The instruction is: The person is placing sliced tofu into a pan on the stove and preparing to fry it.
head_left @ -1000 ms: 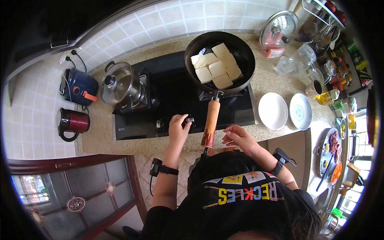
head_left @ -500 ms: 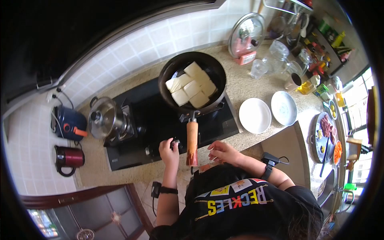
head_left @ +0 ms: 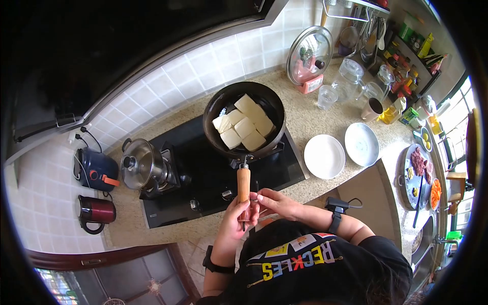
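A dark frying pan (head_left: 207, 113) sits over the stove's right burner, with several pale slabs of tofu (head_left: 247, 124) in it. Its wooden handle (head_left: 243, 182) points toward me. My left hand (head_left: 235, 219) is closed around the lower end of this handle. My right hand (head_left: 278, 203) is just to the right, fingers stretched toward the handle's end and very near the left fingers. Nothing shows in it, though its fingertips are partly hidden. Two control knobs (head_left: 227, 194) show on the stove's front, left of the handle.
The black glass stove (head_left: 170, 211) also carries a lidded steel pot (head_left: 140, 165) on its left burner. A white plate (head_left: 324, 156) and a pale bowl (head_left: 362, 145) stand to the right. Behind them are a glass lid (head_left: 308, 56) and glass jugs (head_left: 351, 79). A kettle (head_left: 96, 211) is far left.
My left hand has left the stove knob and closed on the pan's handle. My right hand has moved left, up to the handle. The view has shifted slightly.
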Tool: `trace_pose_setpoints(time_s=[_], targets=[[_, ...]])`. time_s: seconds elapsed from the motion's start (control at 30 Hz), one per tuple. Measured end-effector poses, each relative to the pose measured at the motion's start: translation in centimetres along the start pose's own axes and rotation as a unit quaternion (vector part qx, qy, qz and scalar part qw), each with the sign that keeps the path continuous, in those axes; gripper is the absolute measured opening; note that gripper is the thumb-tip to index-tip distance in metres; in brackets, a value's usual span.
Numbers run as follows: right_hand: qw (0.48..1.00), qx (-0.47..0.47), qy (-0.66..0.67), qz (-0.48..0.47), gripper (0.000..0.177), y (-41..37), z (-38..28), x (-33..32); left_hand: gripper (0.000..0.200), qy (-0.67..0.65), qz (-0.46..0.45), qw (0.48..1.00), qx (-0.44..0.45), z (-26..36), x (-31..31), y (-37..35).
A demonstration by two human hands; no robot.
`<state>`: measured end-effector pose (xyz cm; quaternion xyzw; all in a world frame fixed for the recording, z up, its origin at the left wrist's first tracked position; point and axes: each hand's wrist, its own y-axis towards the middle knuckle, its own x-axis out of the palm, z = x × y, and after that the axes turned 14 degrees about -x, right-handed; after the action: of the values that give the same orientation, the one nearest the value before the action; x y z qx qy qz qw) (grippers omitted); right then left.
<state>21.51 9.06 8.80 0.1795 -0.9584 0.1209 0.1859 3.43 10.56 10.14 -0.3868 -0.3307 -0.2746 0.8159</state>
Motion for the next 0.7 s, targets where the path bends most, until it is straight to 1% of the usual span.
trace_pose_setpoints(time_s=[0.03,0.07,0.13,0.17,0.2,0.23,0.27,0.3,0.33,0.37,0.4,0.43,0.47,0.5,0.57,0.6,0.63,0.67,0.7], targets=[[0.998,-0.002,0.056,-0.004,0.042,0.1,-0.8,0.6,0.032,-0.039,0.012,0.999,-0.027,0.6,0.3,-0.1],[0.994,-0.005,0.112,-0.008,0.043,0.3,-1.3,1.0,0.032,-0.036,0.012,0.999,-0.027,0.9,0.4,0.1],[0.991,-0.004,0.13,-0.019,0.045,1.0,-0.9,1.4,0.03,0.033,0.038,0.998,-0.024,1.4,0.4,0.5],[0.987,0.008,0.158,-0.009,0.046,1.3,-0.8,1.5,0.024,0.033,0.082,0.996,-0.022,1.5,0.9,0.8],[0.982,0.02,0.186,0.0,0.046,1.7,-0.6,1.6,0.024,0.034,0.081,0.996,-0.021,1.3,0.9,1.0],[0.97,0.022,0.241,0.017,0.047,2.3,-0.5,1.9,0.021,0.048,0.084,0.995,-0.021,1.1,0.6,1.2],[0.97,0.02,0.241,0.016,0.047,2.6,-0.7,2.1,0.019,0.063,0.086,0.994,-0.022,1.0,0.6,1.4],[0.972,0.016,0.232,0.032,0.046,3.0,-1.5,2.5,0.019,0.089,0.121,0.989,-0.019,1.3,1.9,1.5],[0.974,0.012,0.223,0.049,0.046,3.3,-1.9,2.9,0.019,0.089,0.122,0.988,-0.018,1.2,2.2,1.7],[0.974,0.017,0.211,0.079,0.042,3.7,-2.0,3.4,0.02,0.125,0.149,0.981,0.002,1.1,2.4,1.8],[0.974,0.017,0.211,0.077,0.042,3.8,-1.6,3.3,0.022,0.16,0.176,0.971,0.022,0.9,2.5,1.9],[0.981,0.008,0.182,0.072,0.038,3.9,-1.0,3.1,0.027,0.156,0.174,0.972,0.01,0.6,2.1,2.0],[0.986,-0.001,0.153,0.066,0.035,4.0,-0.7,2.9,0.027,0.158,0.175,0.972,0.013,0.2,2.2,1.9],[0.988,0.006,0.144,0.062,0.033,3.7,-1.3,2.9,0.034,0.144,0.157,0.977,0.021,-0.2,2.3,1.8],[0.989,-0.012,0.14,0.039,0.035,2.9,-0.1,2.9,0.051,0.125,0.109,0.986,0.026,-0.9,2.3,1.0],[0.99,-0.019,0.138,0.03,0.035,2.6,0.5,3.0,0.051,0.123,0.111,0.986,0.029,-1.3,2.7,0.1],[0.992,0.018,0.125,0.01,0.037,1.5,-1.6,4.1,0.046,0.137,0.124,0.982,0.038,-1.5,3.4,-1.1],[0.995,0.033,0.089,-0.024,0.037,0.7,-2.7,4.8,0.041,0.151,0.14,0.978,0.046,-1.6,4.3,-2.2],[0.997,0.022,0.069,-0.031,0.037,0.6,-2.9,5.2,0.039,0.15,0.145,0.976,0.061,-1.7,4.9,-3.0]])
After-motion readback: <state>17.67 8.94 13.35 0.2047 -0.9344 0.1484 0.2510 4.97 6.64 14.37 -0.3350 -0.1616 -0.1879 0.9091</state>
